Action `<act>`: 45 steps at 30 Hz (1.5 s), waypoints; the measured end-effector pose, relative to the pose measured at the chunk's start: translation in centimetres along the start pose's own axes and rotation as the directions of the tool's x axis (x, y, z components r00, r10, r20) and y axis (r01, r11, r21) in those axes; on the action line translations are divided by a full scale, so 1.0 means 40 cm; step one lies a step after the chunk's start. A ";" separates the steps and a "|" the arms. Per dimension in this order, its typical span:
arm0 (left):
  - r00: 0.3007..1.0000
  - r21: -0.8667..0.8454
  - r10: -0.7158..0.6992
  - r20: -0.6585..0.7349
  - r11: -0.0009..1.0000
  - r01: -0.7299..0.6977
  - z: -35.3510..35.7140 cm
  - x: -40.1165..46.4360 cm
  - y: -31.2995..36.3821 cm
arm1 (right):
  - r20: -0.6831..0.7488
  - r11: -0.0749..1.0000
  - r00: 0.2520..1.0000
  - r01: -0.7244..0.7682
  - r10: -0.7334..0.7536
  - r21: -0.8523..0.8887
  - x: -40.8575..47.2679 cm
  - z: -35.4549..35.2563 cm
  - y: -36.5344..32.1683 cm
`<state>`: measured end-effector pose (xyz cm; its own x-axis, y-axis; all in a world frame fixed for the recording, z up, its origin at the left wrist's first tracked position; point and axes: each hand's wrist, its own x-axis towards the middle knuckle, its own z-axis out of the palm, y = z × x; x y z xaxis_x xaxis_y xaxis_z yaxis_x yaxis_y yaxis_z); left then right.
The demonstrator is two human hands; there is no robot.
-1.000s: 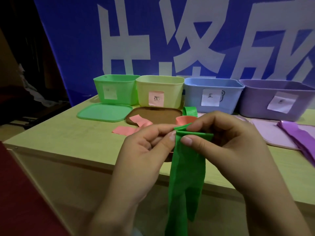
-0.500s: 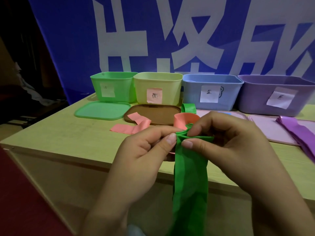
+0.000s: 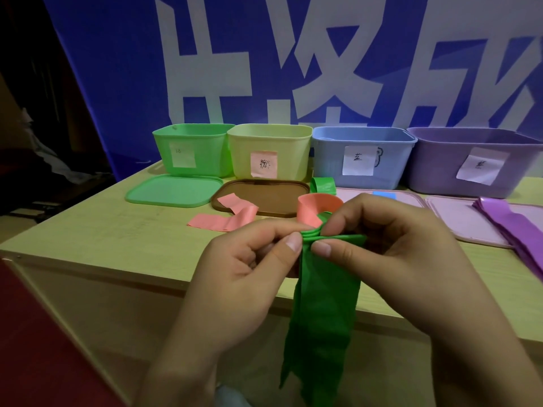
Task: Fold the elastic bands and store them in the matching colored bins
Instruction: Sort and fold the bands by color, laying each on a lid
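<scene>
**Green band gathered tighter at its top edge**

Compared with a second ago, the top of the green elastic band (image 3: 323, 289) is bunched into more stacked pleats between the two thumbs, and the hanging tail looks shorter; the fold seems to be under way but not finished, with storing yet to come. The left hand (image 3: 235, 277) pinches the band's left corner between thumb and curled forefinger; the right hand (image 3: 390, 259) pinches the gathered edge just beside it, fingers curled over the top. The band is thin, matte and rubbery, draping limp below the fingers past the table (image 3: 88, 239) edge.

Just beyond the fingertips stands a pink band (image 3: 314, 204) curled in a loop, and left of it a flat pink strip (image 3: 223, 221). Farther off, well behind the left hand, the smooth plastic green bin (image 3: 191, 142) stands open, its green lid (image 3: 173, 195) lying flat before it.
</scene>
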<state>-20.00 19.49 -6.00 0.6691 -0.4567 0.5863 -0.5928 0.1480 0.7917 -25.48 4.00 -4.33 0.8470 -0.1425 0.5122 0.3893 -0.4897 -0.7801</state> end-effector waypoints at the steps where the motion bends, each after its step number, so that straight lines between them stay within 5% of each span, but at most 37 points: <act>1: 1.000 0.009 0.014 0.003 1.000 -0.014 0.000 -0.001 0.000 | -0.006 1.000 1.000 -0.002 0.002 0.002 0.000 0.001 0.000; 19: 0.992 -0.070 0.070 -0.102 0.995 -0.077 -0.017 0.004 0.000 | -0.121 0.988 0.981 0.151 -0.149 0.006 -0.017 -0.014 0.005; 29: 0.991 -0.044 0.071 -0.110 0.996 -0.076 -0.019 0.006 -0.010 | -0.073 0.928 0.945 0.295 -0.318 -0.226 -0.014 -0.017 0.013; 40: 0.991 -0.099 0.108 -0.073 0.988 -0.115 -0.004 0.007 -0.017 | -0.029 0.972 0.973 0.230 -0.229 0.041 -0.016 -0.008 0.026; 45: 0.967 0.195 0.250 -0.054 0.952 -0.235 -0.010 0.008 -0.016 | -0.050 0.981 0.980 0.192 -0.191 0.015 -0.018 -0.009 0.028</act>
<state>-19.22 19.59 -6.25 0.5231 -0.3573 0.7737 -0.8091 0.0770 0.5826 -25.80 3.24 -5.45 0.7375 -0.0894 0.6694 0.5503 -0.4950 -0.6724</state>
